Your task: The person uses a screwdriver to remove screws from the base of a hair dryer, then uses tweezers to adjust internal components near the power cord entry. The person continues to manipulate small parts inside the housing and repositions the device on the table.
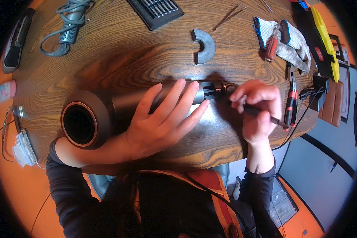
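A dark grey hair dryer (121, 102) lies across the table, its ringed round head (73, 113) at the left. Over its tubular body my left hand (158, 123) holds it down, fingers spread across it. An opened section with a dark coiled part (226, 88) shows at the body's right end. Just right of that, my right hand (261, 107) is closed on a slim dark tool (278, 121); its tip is hidden by my fingers.
Around the wooden table (135, 59) are a bit set (158, 10), tweezers (226, 20), a grey curved piece (205, 47), gloves (299, 45), a red screwdriver (271, 49), pliers (291, 101), a yellow-black case (325, 43) and a corded grey device (67, 37).
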### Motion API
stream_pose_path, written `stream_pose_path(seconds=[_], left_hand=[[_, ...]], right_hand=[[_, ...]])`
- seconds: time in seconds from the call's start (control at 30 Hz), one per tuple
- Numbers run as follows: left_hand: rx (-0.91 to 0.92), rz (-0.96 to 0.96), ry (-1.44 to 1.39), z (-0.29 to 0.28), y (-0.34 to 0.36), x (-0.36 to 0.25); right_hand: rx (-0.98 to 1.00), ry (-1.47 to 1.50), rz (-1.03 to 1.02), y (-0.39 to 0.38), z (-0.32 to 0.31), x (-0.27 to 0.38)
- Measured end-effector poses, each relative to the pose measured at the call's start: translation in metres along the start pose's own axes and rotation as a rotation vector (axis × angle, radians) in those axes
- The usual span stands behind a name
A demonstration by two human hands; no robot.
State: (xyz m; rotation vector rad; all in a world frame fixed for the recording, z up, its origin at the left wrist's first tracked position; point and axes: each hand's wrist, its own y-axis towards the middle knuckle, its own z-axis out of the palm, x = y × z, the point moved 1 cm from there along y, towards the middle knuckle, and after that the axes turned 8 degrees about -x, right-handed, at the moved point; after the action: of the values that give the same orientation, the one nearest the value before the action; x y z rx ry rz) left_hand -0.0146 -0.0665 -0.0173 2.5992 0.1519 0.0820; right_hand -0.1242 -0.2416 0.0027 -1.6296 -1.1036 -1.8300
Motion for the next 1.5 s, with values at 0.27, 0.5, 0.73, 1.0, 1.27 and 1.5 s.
stream_pose_path(seconds=[0.27, 0.5, 0.73, 1.0, 1.27, 1.5], left_hand=[[-0.002, -0.007, -0.020, -0.009, -0.002, 0.008], [-0.024, -0.048, -0.001, -0.006, -0.003, 0.007], [-0.060, -0.036, 0.041, -0.005, -0.002, 0.006], [-0.091, -0.033, 0.062, 0.000, -0.006, 0.002], [-0.147, -0.040, 0.082, 0.004, -0.006, 0.003], [-0.081, -0.072, 0.066, 0.001, -0.007, 0.000]], right_hand=[[-0.151, 0.148, 0.181, 0.005, 0.002, -0.011], [-0.092, 0.066, -0.031, 0.011, -0.004, -0.009], [-0.396, 0.945, 0.386, 0.009, -0.028, -0.004], [-0.274, 0.431, 0.169, 0.008, -0.019, -0.003], [-0.331, -0.271, -0.094, 0.005, 0.007, 0.020], [-0.287, -0.483, -0.331, -0.005, 0.000, 0.017]])
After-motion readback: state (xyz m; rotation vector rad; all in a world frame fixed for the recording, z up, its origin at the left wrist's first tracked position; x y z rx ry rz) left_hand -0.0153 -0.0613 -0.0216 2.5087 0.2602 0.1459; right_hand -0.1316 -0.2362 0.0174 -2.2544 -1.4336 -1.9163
